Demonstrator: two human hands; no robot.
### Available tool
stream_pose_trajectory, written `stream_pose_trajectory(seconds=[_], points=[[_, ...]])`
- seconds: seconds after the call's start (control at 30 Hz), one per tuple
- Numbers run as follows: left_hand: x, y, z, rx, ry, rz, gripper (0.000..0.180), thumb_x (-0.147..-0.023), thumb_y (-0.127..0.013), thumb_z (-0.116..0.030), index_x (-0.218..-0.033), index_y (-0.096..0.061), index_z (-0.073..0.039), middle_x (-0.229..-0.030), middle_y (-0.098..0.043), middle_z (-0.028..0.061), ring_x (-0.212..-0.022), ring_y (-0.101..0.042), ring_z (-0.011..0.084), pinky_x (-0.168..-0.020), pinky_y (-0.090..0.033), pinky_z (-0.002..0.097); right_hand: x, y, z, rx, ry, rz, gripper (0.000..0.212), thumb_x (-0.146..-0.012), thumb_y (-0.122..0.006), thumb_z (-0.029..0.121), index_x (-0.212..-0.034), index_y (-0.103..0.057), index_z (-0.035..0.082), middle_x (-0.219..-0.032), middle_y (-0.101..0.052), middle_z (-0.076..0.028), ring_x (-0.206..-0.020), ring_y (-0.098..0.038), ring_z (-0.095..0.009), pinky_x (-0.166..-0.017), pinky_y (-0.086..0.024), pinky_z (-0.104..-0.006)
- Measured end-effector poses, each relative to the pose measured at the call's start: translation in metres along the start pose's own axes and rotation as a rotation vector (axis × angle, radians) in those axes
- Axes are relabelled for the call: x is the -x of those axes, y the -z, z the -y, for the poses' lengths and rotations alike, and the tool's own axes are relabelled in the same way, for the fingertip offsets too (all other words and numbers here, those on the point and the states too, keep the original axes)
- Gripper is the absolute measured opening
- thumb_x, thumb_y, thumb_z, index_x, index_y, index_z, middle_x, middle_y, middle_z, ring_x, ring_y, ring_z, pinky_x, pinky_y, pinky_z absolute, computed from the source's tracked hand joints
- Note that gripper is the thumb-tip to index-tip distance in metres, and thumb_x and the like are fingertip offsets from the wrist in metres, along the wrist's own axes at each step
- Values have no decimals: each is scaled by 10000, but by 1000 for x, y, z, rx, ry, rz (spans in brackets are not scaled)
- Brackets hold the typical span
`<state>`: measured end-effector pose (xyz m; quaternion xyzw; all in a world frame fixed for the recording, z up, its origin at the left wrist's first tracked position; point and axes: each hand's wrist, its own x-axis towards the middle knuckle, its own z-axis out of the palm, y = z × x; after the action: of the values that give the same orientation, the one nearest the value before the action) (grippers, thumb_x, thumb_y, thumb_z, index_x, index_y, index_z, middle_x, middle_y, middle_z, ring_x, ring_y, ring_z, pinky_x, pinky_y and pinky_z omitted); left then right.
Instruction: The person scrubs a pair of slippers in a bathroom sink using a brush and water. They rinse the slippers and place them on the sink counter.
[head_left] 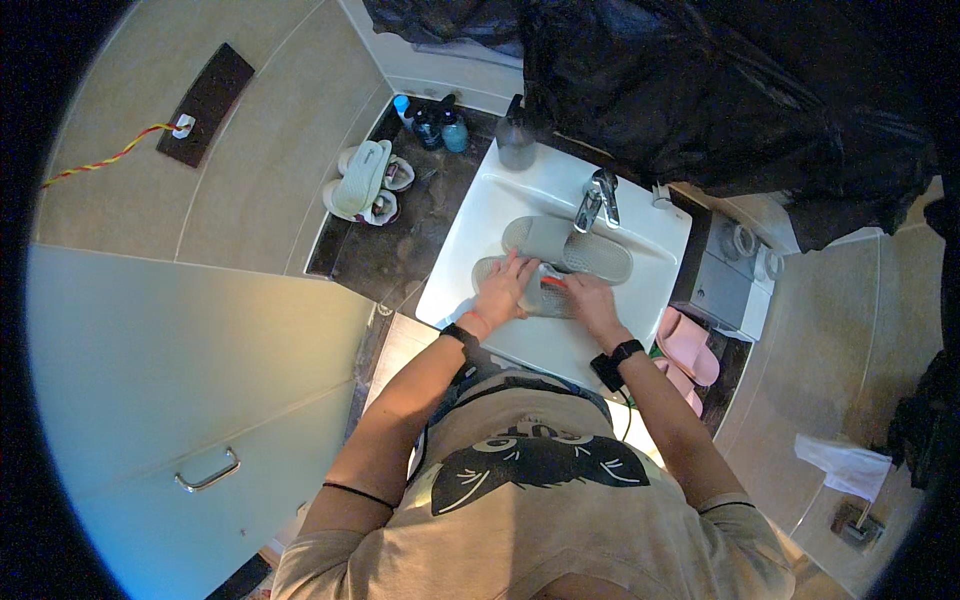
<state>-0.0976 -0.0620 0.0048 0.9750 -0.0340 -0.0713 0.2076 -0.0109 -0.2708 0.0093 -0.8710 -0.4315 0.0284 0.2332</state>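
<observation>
A pair of light grey slippers lies in the white sink [640, 340]. My left hand [503, 287] grips the nearer slipper [547, 303] around its strap, steadying it against the basin. My right hand [595, 304] is closed at the strap's right side, with a slim red-orange tool [553, 282] showing from its fingers. The tool reaches toward the strap opening; its working end is partly hidden, so its exact kind is unclear. Just beyond, the other slipper [600, 258] lies below the chrome faucet [597, 200], touched by neither hand.
A dark pump bottle [516, 140] stands at the sink's back left corner. Several smaller bottles [440, 128] and stacked pale slippers [365, 185] occupy the dark counter on the left. Pink slippers [687, 347] lie right of the sink. Black sheeting [700, 90] hangs behind.
</observation>
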Motion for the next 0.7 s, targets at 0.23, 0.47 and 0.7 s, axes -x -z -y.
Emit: stream_pose_trajectory(seconds=[0.23,0.47,0.7], points=[[-2,1,-2,18,-7,-4,1089,-544,-915,-200,-1459,-338,-74,-1395,-427,142,-1398,-336,376,-1111,-339,514,5,22,-13,24,17,-121,209,-784,-602,16,-977,-611,95,-855,-626,-113,-821,-612,-331,-704,-499,-449],[-2,-4,5,53,-30,-24,1109,-531,-911,-179,-1462,-317,-81,-1421,-400,161,-1397,-322,408,-1102,-358,564,-6,3,4,-144,-210,157,195,-871,-631,239,-980,-627,77,-824,-645,-147,-762,-635,-326,-681,-492,-440],[-3,1,-3,33,-9,21,1084,-558,-905,-188,-1468,-327,-70,-1429,-407,137,-1411,-315,374,-1133,-308,490,-12,-30,-48,-597,-492,400,266,-955,-597,315,-939,-626,51,-716,-630,-57,-640,-588,-156,-640,-469,-308]])
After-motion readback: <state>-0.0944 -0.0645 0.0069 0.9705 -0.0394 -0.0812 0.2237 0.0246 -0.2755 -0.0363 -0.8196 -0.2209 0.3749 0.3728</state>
